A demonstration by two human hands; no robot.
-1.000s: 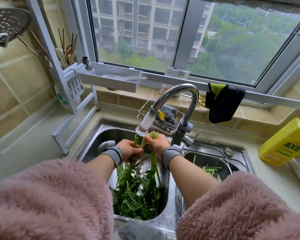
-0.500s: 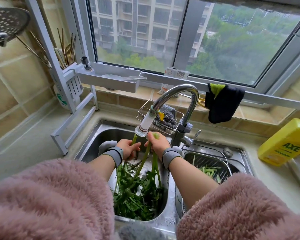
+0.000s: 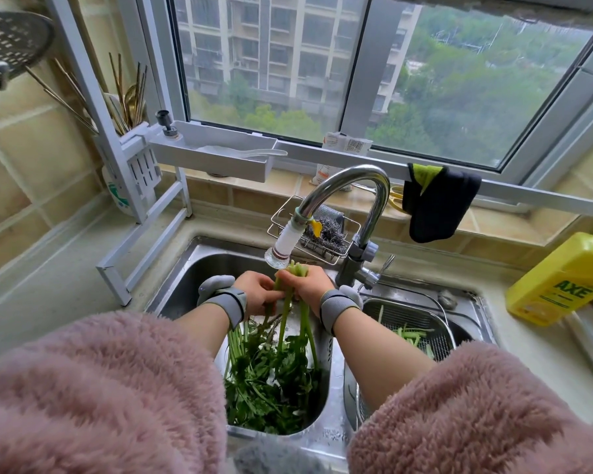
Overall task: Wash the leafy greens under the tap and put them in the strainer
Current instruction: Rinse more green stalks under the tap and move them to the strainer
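I can't see my fingertips behind the greens (image 3: pixel 281 364). My right arm hides part of the strainer (image 3: pixel 421 323).

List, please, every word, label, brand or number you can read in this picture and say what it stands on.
"AXE": green letters on the yellow bottle at the right of the sink.
Barcode and small print on the white packet on the window sill: too small to read.
Green marking on the white container behind the rack: not legible.
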